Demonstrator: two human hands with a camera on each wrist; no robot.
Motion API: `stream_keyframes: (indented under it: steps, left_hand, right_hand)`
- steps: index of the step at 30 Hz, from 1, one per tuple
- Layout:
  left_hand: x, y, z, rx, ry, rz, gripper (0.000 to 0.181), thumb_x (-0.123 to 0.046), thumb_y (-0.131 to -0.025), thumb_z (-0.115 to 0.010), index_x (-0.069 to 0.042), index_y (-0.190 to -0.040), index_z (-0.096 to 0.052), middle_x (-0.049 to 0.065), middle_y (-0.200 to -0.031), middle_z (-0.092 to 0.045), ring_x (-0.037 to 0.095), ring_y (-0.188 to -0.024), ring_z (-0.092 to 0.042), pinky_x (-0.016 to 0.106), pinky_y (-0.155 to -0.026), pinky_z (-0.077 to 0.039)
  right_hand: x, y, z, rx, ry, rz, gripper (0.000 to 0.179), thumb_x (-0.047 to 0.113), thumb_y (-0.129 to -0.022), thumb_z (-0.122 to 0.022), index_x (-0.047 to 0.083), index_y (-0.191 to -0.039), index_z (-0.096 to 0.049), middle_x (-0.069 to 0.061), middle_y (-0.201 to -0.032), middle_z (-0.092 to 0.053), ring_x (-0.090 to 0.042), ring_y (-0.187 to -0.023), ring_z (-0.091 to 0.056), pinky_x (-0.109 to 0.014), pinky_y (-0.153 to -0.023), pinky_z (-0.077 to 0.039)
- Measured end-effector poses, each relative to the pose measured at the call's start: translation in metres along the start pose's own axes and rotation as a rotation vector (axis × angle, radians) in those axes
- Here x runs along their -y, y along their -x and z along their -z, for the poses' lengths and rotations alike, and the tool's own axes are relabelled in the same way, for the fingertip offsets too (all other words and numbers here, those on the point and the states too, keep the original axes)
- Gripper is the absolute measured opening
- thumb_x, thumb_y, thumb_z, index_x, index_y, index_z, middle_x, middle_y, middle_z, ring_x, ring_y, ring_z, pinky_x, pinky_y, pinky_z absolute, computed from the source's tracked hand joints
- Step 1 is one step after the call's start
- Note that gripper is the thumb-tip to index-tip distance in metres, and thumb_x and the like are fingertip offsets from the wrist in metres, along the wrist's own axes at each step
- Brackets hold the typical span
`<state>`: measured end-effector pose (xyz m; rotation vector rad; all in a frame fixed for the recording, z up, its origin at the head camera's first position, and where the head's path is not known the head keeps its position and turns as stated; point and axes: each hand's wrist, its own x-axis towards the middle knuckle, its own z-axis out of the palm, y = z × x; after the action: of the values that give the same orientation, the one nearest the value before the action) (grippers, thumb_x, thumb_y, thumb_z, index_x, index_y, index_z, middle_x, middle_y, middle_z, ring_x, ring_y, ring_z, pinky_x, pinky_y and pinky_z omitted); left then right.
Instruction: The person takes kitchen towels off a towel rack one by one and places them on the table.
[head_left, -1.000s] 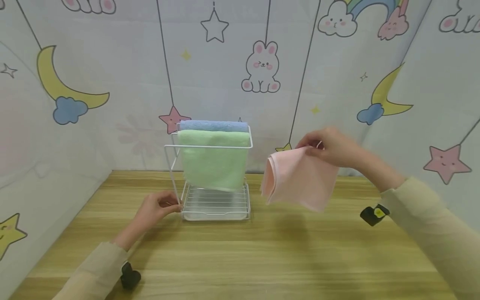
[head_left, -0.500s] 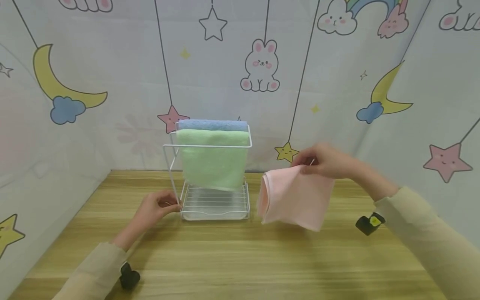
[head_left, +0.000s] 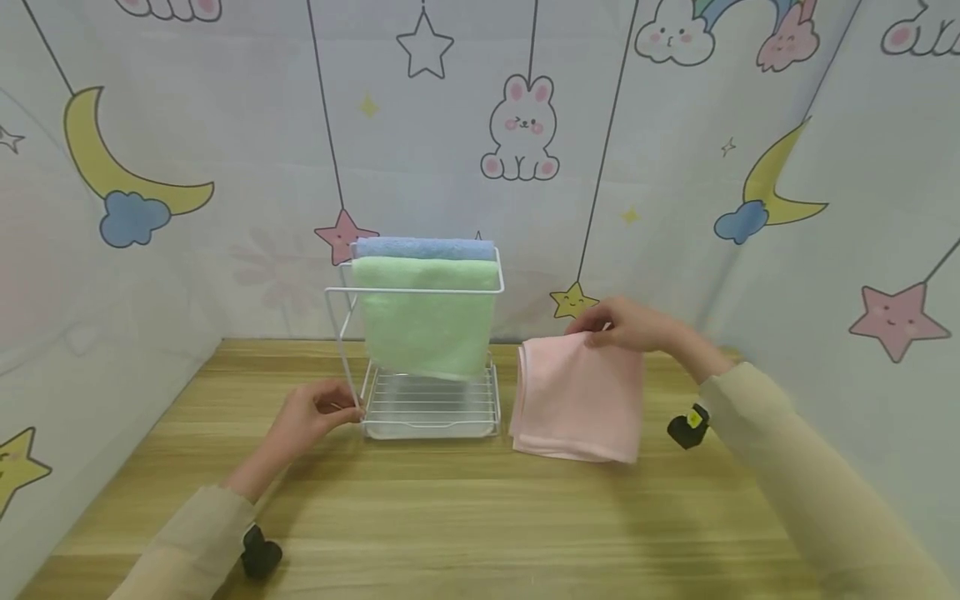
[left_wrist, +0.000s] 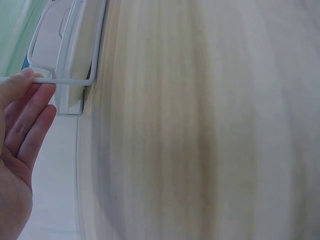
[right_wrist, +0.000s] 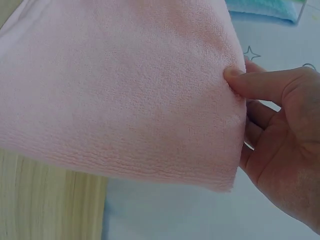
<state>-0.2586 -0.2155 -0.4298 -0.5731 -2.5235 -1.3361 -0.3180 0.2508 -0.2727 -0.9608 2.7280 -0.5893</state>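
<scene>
A folded pink towel (head_left: 581,400) hangs from my right hand (head_left: 626,325), thumb on one face and fingers behind its upper edge; the right wrist view shows this pinch on the towel (right_wrist: 125,100) closely. To its left stands a white wire rack (head_left: 416,292) with a slatted base. A green towel (head_left: 427,321) drapes over one bar, and behind it a blue towel (head_left: 423,247) lies over another. My left hand (head_left: 315,412) pinches the rack's left upright wire near the base. In the left wrist view, thumb and fingertips of the left hand (left_wrist: 25,115) meet on that white wire.
The rack's base holds a pale tray (head_left: 431,429) under the wire grid. All stands on a wood-grain table (head_left: 450,525). A white cloth backdrop (head_left: 270,133) with cartoon prints closes off the back and both sides.
My right hand has lowered the pink towel and shifted it slightly left, closer to the rack; the towel now faces forward more flatly. The left hand and rack stay put.
</scene>
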Motion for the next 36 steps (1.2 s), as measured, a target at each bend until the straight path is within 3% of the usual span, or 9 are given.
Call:
stream_keyframes:
  steps: [10,14,21,36]
  left_hand:
    - [-0.001,-0.001,-0.002,-0.013,-0.019,-0.001,0.014,-0.004,-0.075,-0.075,-0.002,-0.086,-0.066,0.013,-0.081,-0.071,0.008,-0.072,-0.067,0.020,-0.064,-0.056]
    - [-0.001,0.000,-0.002,-0.008,-0.002,0.000,0.014,-0.009,-0.076,-0.076,-0.006,-0.086,-0.067,0.009,-0.081,-0.072,0.002,-0.072,-0.066,0.019,-0.065,-0.056]
    - [0.001,0.001,-0.002,-0.009,0.018,-0.006,0.014,-0.014,-0.076,-0.077,-0.011,-0.085,-0.067,0.006,-0.080,-0.072,0.001,-0.071,-0.066,0.021,-0.064,-0.057]
    - [0.001,0.000,0.001,0.007,0.002,0.024,0.017,-0.016,-0.076,-0.076,-0.007,-0.087,-0.067,0.008,-0.083,-0.072,0.001,-0.072,-0.065,0.020,-0.066,-0.056]
  right_hand:
    - [-0.030,-0.025,-0.015,-0.112,-0.015,-0.012,0.025,0.007,-0.091,-0.058,0.019,-0.110,-0.068,-0.004,-0.115,-0.067,-0.022,-0.108,-0.058,-0.043,-0.093,-0.047]
    - [-0.042,-0.034,-0.022,-0.141,-0.014,-0.020,0.025,0.005,-0.090,-0.057,0.016,-0.110,-0.068,-0.008,-0.115,-0.067,-0.026,-0.109,-0.058,-0.046,-0.093,-0.046]
    - [-0.063,-0.052,-0.041,-0.190,-0.049,-0.065,0.025,0.004,-0.090,-0.058,0.016,-0.110,-0.068,-0.007,-0.110,-0.068,-0.022,-0.097,-0.060,-0.039,-0.086,-0.049]
    - [-0.075,-0.061,-0.061,-0.221,-0.071,-0.085,0.026,-0.001,-0.086,-0.060,0.011,-0.107,-0.069,-0.010,-0.108,-0.069,-0.025,-0.098,-0.061,-0.042,-0.088,-0.050]
